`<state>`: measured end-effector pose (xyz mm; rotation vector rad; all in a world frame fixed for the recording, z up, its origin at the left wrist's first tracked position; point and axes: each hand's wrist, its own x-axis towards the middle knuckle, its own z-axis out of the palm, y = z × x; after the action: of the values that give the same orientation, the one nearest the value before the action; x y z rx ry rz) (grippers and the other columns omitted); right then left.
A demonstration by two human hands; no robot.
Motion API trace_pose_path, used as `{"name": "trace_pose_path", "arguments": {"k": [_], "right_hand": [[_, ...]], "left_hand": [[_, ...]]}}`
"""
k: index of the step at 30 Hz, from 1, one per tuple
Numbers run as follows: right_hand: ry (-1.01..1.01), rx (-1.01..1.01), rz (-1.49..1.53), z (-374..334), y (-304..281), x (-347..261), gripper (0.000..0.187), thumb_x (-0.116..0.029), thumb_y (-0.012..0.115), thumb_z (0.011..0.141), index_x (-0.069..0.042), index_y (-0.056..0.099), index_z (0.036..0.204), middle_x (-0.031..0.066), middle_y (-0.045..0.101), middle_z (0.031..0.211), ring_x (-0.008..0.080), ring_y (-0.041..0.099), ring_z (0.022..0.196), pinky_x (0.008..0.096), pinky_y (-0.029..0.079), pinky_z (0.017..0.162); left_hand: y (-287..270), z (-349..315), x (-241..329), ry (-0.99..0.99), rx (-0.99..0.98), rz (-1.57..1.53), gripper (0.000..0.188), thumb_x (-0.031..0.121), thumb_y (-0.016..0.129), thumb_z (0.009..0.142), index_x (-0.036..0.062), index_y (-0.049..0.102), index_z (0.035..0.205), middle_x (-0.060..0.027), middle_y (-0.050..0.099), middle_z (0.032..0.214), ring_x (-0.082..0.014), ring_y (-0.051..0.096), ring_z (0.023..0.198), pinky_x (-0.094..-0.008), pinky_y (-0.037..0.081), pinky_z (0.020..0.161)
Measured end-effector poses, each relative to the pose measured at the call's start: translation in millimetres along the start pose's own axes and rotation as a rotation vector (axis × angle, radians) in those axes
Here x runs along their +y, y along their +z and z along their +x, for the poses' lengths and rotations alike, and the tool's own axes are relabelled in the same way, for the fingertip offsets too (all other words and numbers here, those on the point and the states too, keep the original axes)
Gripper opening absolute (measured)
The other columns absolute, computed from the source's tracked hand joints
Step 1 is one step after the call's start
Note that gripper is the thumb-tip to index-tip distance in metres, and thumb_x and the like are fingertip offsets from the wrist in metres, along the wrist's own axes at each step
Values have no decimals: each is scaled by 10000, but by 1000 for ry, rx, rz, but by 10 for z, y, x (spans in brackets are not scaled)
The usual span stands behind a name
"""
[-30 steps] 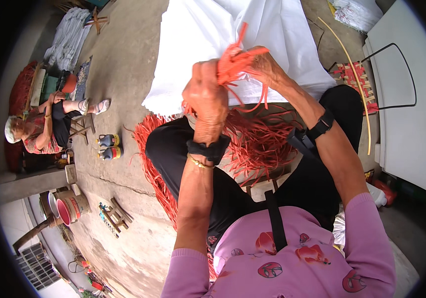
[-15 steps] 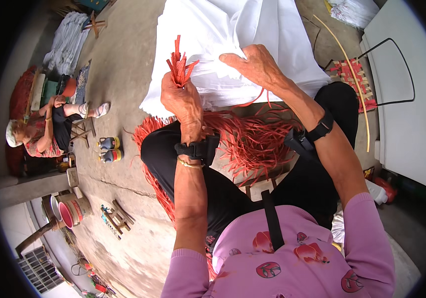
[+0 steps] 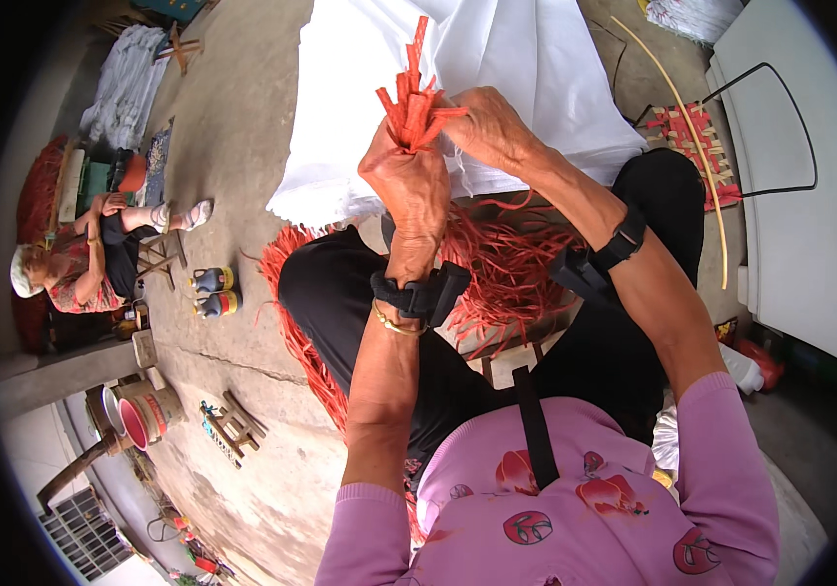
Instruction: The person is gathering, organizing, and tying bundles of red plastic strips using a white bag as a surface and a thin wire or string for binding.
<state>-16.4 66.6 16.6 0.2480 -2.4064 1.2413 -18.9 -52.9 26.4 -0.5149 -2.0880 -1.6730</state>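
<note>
A bundle of red strips (image 3: 411, 109) stands up out of my left hand (image 3: 406, 186), whose fingers are wrapped round its lower end. Close against it is my right hand (image 3: 493, 129), its fingers bent and their tips hidden behind the strips. Whether those fingertips pinch a strip or the cloth, I cannot tell. Beneath both hands spreads a large white cloth (image 3: 565, 88) with a frayed near edge. A thick heap of loose red strips (image 3: 511, 273) hangs between my knees, and more trail down beside my left leg.
At the left a person (image 3: 86, 264) sits with hands on a knee. Two dark bottles (image 3: 213, 281), a small wooden stool (image 3: 233, 425) and buckets (image 3: 150, 415) stand on the concrete floor. A woven red chair (image 3: 697, 146) and a long thin cane (image 3: 682, 117) are at the right.
My left hand has moved right and up with the red strips, coming up against my right hand. The right hand has stayed nearly in place, slightly left of before.
</note>
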Motion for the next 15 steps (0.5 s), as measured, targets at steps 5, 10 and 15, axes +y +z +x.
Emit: {"name": "trace_pose_path", "arguments": {"k": [5,10,15], "right_hand": [[379,21,150,12,-56,37,662,-571,640,687,33,484,466,123,460,420,208,486,422,386,419,452],[386,18,40,70,-99,73,576,-461,608,717,62,498,503,170,472,443,258,505,440,401,440,492],[370,-8,3,96,-63,-24,574,-444,597,731,83,499,524,205,482,464,289,513,455,411,448,508]], "left_hand": [[-193,57,66,-475,0,-498,220,123,697,799,6,626,970,50,467,577,-25,317,419,-199,245,390],[-196,-109,-50,-295,-63,-239,296,33,666,784,-17,579,1062,-83,647,968,-163,582,919,-294,440,838],[43,-179,-419,-286,90,69,276,15,621,751,-25,583,1022,-108,658,892,-164,589,780,-314,465,738]]}}
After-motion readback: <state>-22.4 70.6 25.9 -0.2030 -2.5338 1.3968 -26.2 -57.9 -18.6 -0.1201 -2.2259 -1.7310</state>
